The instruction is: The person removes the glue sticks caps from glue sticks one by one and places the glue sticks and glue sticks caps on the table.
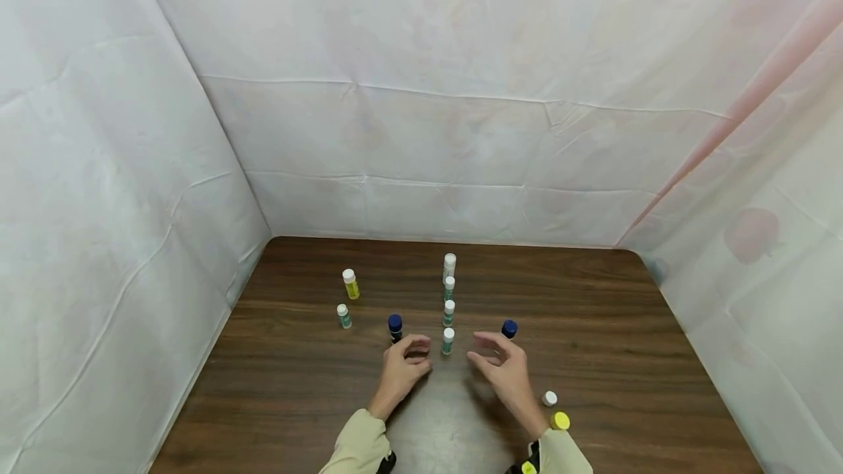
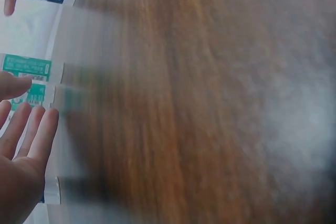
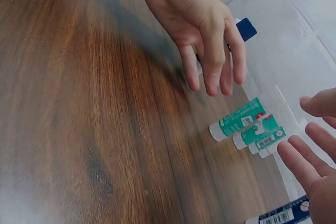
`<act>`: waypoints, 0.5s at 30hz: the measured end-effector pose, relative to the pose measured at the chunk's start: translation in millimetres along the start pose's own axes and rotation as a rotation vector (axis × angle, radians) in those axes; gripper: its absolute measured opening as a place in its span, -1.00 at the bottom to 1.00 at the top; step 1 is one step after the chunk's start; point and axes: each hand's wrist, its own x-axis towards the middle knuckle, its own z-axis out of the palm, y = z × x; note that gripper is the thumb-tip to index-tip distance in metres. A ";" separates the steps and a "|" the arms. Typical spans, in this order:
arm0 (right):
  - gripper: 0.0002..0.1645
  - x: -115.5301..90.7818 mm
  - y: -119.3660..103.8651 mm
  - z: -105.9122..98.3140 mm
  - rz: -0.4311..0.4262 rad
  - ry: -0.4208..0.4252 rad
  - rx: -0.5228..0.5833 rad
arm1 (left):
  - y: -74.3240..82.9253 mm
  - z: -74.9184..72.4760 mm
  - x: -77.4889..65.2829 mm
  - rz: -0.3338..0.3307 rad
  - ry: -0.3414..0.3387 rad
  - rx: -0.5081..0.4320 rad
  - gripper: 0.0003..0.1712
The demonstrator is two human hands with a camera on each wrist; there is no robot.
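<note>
Several upright glue sticks with green labels and white caps stand in a line running away from me; the nearest one (image 1: 448, 342) is between my two hands, touched by neither. My left hand (image 1: 400, 371) is on its left, fingers loosely bent and thumb apart, holding nothing. On the other side my right hand (image 1: 506, 370) has the same relaxed curve, also with nothing in it. Just beyond the left hand stands a blue-capped glue stick (image 1: 395, 325). Another blue-capped glue stick (image 1: 509, 328) is partly hidden behind the right hand. The right wrist view shows the green labels (image 3: 240, 120) clearly.
Farther left stand a yellow-labelled stick (image 1: 351, 285) and a green-labelled stick (image 1: 344, 317). A white-capped stick (image 1: 549, 399) and a yellow-capped stick (image 1: 560, 420) are beside the right forearm. Pale cloth (image 1: 421, 130) encloses the wooden table (image 1: 276, 357) at the back and sides.
</note>
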 end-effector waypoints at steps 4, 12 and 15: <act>-0.61 6.6 4.8 6.9 0.013 -0.023 0.034 | 19.5 1.5 2.0 -0.009 -0.034 -0.039 -0.58; -0.60 17.8 15.3 19.2 0.006 -0.030 0.075 | 32.1 7.9 11.2 -0.025 -0.066 -0.057 -0.60; -0.60 20.1 9.9 23.2 0.037 -0.058 0.095 | 31.7 10.3 13.9 -0.019 -0.075 -0.067 -0.62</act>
